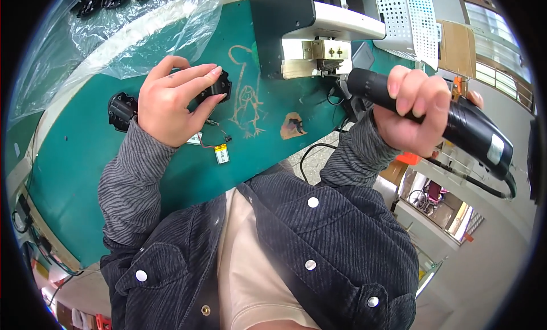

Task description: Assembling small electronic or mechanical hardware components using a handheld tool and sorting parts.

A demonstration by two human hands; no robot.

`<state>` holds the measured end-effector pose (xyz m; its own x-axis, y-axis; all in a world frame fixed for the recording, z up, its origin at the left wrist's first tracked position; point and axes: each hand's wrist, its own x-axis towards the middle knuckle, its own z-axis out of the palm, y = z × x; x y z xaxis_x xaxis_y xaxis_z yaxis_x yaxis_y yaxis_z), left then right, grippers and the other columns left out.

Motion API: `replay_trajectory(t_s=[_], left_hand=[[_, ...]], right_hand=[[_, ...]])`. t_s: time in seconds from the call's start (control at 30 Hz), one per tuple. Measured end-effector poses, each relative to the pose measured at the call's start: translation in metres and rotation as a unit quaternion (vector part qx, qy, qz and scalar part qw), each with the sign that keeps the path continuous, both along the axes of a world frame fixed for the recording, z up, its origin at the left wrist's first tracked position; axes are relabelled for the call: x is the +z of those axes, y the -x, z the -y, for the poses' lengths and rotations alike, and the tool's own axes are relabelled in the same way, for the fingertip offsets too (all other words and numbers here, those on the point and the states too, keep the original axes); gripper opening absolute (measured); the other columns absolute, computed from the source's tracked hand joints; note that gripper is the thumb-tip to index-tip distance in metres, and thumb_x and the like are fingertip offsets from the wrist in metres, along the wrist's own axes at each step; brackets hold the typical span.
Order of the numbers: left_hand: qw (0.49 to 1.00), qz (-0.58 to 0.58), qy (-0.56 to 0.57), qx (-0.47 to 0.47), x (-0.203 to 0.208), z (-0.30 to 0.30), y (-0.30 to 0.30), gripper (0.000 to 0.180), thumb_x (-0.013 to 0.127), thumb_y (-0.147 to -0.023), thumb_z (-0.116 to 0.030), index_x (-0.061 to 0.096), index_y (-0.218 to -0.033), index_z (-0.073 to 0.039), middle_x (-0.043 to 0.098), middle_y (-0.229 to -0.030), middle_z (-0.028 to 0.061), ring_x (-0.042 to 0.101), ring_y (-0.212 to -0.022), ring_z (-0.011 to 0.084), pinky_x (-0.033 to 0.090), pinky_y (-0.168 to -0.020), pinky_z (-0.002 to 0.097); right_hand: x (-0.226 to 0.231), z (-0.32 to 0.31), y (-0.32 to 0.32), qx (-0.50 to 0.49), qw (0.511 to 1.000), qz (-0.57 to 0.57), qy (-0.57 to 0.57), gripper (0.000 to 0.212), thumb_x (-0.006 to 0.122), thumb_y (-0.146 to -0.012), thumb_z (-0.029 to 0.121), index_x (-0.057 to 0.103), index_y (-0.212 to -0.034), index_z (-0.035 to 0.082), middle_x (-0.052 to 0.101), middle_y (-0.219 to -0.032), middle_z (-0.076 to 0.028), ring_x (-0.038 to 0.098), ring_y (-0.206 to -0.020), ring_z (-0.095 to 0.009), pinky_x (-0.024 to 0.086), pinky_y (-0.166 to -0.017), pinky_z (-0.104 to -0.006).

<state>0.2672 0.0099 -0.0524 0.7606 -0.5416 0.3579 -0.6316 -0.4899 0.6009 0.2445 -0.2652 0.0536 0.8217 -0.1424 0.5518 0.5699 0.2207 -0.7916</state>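
Observation:
Between the thumb and fingers of my left hand [174, 99] is a black plastic housing [223, 86], pinched above the green table and partly hidden by the fingers. My right hand [419, 108] is wrapped round a thick black corded hand tool [478, 133] that looks like a heat gun; its blunt round end points left. Beside my left wrist lies another black plastic housing [121, 111]. Just below the left hand is a small silver battery with yellow tape [221, 154], its thin wires running to a small connector. A second silver battery [195, 138] is partly covered by that hand.
A clear plastic bag [154, 37] with several black parts lies at the far left. At the far middle, a black-and-white machine [336, 22] with a metal fixture stands on the green table [188, 182]. A white perforated basket [401, 22] is behind it. The tool's cord [473, 182] hangs at right.

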Motion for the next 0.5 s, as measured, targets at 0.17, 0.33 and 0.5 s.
replay_trajectory(t_s=[0.17, 0.33, 0.5], left_hand=[[1.000, 0.023, -0.006, 0.011, -0.002, 0.004, -0.001, 0.037, 0.079, -0.065, -0.011, 0.070, -0.101, -0.007, 0.070, -0.100, 0.0016, 0.057, -0.081, 0.0235, 0.053, -0.071, 0.0325], [1.000, 0.027, -0.005, 0.012, -0.002, 0.003, 0.000, 0.038, 0.080, -0.065, -0.012, 0.070, -0.101, -0.007, 0.070, -0.099, 0.0016, 0.057, -0.081, 0.0235, 0.053, -0.071, 0.0325], [0.999, 0.021, -0.010, 0.022, -0.001, 0.002, 0.002, 0.035, 0.079, -0.067, -0.013, 0.071, -0.100, -0.007, 0.070, -0.099, 0.0016, 0.058, -0.081, 0.0232, 0.053, -0.071, 0.0324]], right_hand=[[-0.013, -0.001, -0.016, -0.135, 0.990, 0.027, 0.026, 0.059, 0.051, -0.085, -0.006, 0.021, -0.133, 0.011, 0.047, -0.059, -0.008, 0.044, -0.042, -0.016, 0.044, -0.045, -0.0356], [-0.014, -0.007, -0.017, -0.137, 0.988, -0.042, 0.053, 0.051, 0.052, -0.087, 0.000, 0.035, -0.129, 0.022, 0.040, -0.062, -0.002, 0.043, -0.047, -0.013, 0.042, -0.049, -0.0341], [-0.011, -0.008, -0.010, -0.087, 0.991, -0.085, 0.060, 0.053, 0.051, -0.086, -0.003, 0.035, -0.130, 0.021, 0.041, -0.062, -0.002, 0.042, -0.047, -0.013, 0.040, -0.050, -0.0344]])
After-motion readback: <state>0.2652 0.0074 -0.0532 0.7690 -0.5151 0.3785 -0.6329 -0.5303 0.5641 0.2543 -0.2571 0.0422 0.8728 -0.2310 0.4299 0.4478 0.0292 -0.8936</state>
